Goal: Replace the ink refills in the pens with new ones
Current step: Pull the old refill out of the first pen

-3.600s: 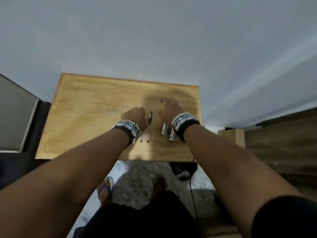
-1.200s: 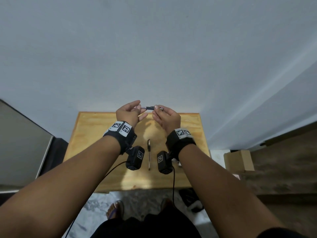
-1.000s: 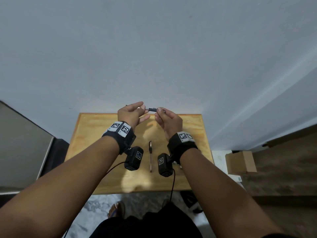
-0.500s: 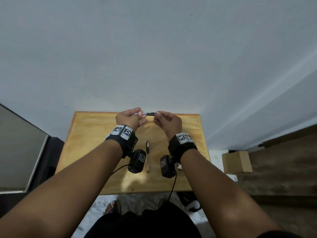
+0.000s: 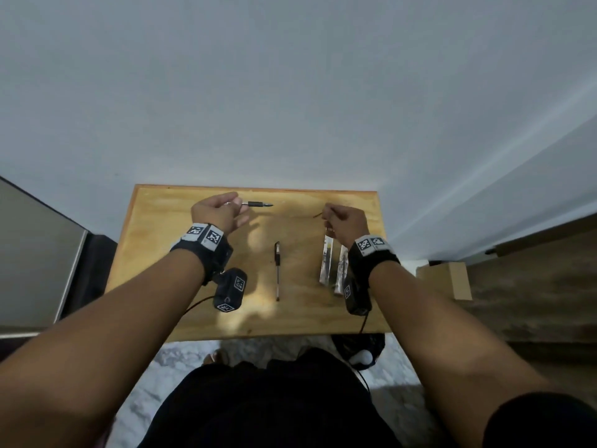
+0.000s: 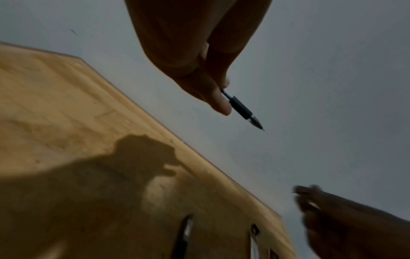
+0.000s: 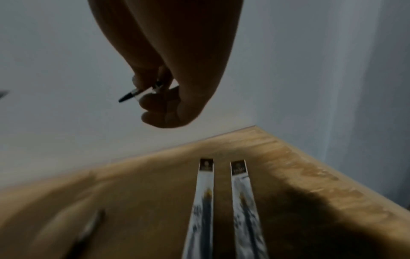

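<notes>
Pale grey wall backs a small wooden counter [image 5: 181, 253] seen from above, with marbled floor below its near edge. Held above the counter's far left part, the left hand [image 5: 217, 212] pinches a pen section [image 5: 256, 204] between thumb and fingers; its dark rubber sleeve and pointed tip stick out toward the right, clearly shown in the left wrist view [image 6: 242, 109]. Well apart from it, above the far right part, the right hand [image 5: 347, 223] has its fingers curled round a clear pen piece [image 7: 138, 92] with a dark end that pokes out to the left; which part of the pen this is cannot be told. A second pen [image 5: 277, 270], whole and with a dark cap end, lies flat near the counter's middle, pointing toward the near edge. Just right of it, partly under the right wrist, two long refill packets [image 5: 327, 263] lie side by side, close but apart in the right wrist view [image 7: 203, 206]. Both wrists wear black bands with printed markers. A cardboard box [image 5: 447, 282] sits on the floor beyond the counter's right side.
</notes>
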